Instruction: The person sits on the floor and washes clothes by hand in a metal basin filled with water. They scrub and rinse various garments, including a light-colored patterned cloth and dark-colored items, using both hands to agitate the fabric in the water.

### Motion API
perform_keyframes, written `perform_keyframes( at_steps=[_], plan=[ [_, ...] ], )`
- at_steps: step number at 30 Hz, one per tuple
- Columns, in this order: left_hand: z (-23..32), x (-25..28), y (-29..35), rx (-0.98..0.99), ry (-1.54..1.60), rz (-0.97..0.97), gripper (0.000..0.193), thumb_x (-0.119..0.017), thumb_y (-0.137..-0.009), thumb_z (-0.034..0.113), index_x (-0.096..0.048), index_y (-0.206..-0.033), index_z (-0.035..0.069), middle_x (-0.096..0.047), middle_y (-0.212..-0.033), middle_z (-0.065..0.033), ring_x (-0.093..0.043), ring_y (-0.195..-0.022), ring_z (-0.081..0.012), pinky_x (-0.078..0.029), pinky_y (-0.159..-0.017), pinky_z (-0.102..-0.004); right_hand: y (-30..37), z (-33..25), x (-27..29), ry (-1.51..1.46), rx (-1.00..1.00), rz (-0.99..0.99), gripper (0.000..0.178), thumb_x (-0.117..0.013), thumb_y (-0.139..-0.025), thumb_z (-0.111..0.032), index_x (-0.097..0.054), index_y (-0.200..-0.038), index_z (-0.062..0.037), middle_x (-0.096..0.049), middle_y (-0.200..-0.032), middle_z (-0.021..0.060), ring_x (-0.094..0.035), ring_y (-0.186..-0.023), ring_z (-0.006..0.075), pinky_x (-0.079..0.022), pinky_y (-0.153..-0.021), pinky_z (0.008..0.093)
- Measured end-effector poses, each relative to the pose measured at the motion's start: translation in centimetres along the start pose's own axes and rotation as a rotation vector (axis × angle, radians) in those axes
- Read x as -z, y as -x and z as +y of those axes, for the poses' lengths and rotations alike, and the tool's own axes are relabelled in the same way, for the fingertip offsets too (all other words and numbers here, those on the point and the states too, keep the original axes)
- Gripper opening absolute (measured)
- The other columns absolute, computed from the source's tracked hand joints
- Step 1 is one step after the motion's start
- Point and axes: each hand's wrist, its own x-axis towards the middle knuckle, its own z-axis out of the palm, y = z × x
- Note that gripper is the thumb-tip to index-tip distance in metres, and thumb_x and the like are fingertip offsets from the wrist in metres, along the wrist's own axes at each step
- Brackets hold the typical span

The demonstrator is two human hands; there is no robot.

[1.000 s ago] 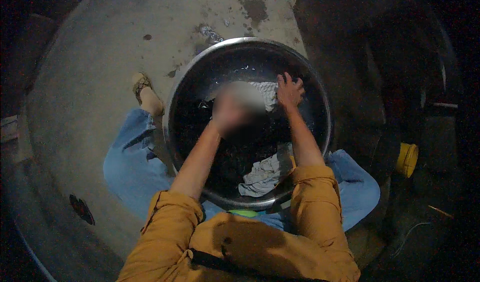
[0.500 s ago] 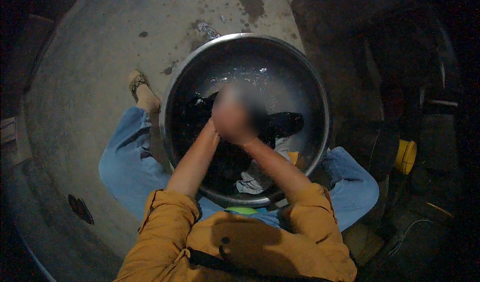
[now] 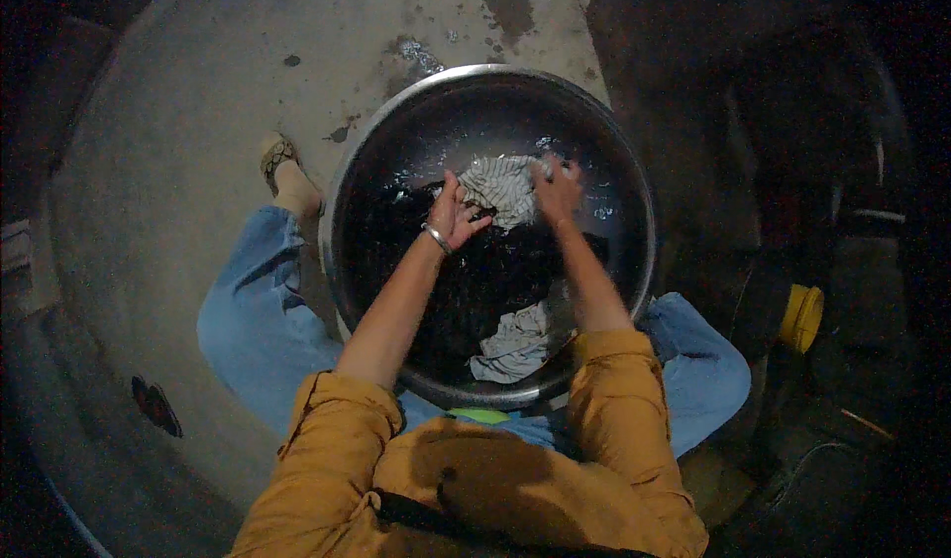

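A striped, light-coloured cloth (image 3: 502, 186) lies crumpled in the far middle of a round metal basin (image 3: 495, 69), between the person's two hands. The left hand (image 3: 458, 219) is at the cloth's left edge, its fingers spread well apart and the palm largely turned up; it has hold of nothing, and whether it touches the cloth I cannot tell. A silver bracelet (image 3: 437, 238) circles the left wrist. The right hand (image 3: 558, 189) is at the cloth's right edge, fingers partly parted and blurred, so I cannot tell whether they grip the fabric. Nearer in the basin spreads a dark mass of fabric (image 3: 475, 290), and at the near right a second pale cloth (image 3: 512, 345) lies bunched close to the rim. The basin sits between the person's legs, in blue jeans (image 3: 260, 300); mustard sleeves (image 3: 342, 414) are rolled toward the elbows. A patterned shoe (image 3: 276, 162) is on the foot at the far left, on a concrete floor (image 3: 198, 132) with damp patches. A yellow round object (image 3: 801, 317) stands to the right.
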Motion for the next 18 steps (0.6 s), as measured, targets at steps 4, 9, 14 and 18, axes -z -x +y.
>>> perform_keyframes(
  at_steps=[4,9,14,18],
  plan=[
    [-0.2,2.0,-1.2,0.027,0.118,0.014,0.07,-0.036,-0.079,0.06,-0.03,-0.126,0.008,-0.036,-0.128,-0.0095,-0.035,-0.115,-0.0312,-0.033,-0.09,-0.0492,4.1,-5.1,-2.0,-0.633,0.221,-0.289,0.022,-0.058,-0.073,-0.021,-0.057,-0.088,-0.005,-0.051,-0.1,0.0133,-0.051,-0.089,0.0271,-0.041,-0.075,0.0322],
    [2.0,3.5,-1.1,0.152,0.134,-0.36,0.045,-0.035,-0.084,0.051,-0.047,-0.104,0.012,-0.053,-0.098,-0.005,-0.051,-0.09,-0.0208,-0.042,-0.08,-0.0343,10.4,-13.3,3.7,-0.73,0.642,-0.091,0.013,-0.059,-0.072,-0.014,-0.058,-0.068,-0.002,-0.056,-0.078,0.0148,-0.056,-0.068,0.0255,-0.044,-0.055,0.0314],
    [0.6,-1.1,-0.3,-0.001,0.115,-0.151,0.041,-0.039,-0.084,0.048,-0.053,-0.099,0.012,-0.056,-0.094,-0.0056,-0.052,-0.082,-0.0196,-0.044,-0.071,-0.0327,3.4,-11.1,1.0,-0.052,0.637,0.047,0.009,-0.053,-0.076,-0.015,-0.057,-0.074,-0.008,-0.057,-0.073,0.0095,-0.056,-0.064,0.0278,-0.043,-0.046,0.0376],
    [1.2,-5.9,1.9,-0.11,0.048,-0.138,0.044,-0.043,-0.084,0.044,-0.047,-0.109,0.008,-0.052,-0.107,-0.0064,-0.049,-0.093,-0.0204,-0.042,-0.079,-0.038,-3.6,-4.6,3.0,0.03,0.461,0.018,0.021,-0.047,-0.082,-0.025,-0.056,-0.086,-0.0061,-0.056,-0.078,0.013,-0.053,-0.075,0.0305,-0.043,-0.06,0.041]
  ],
)
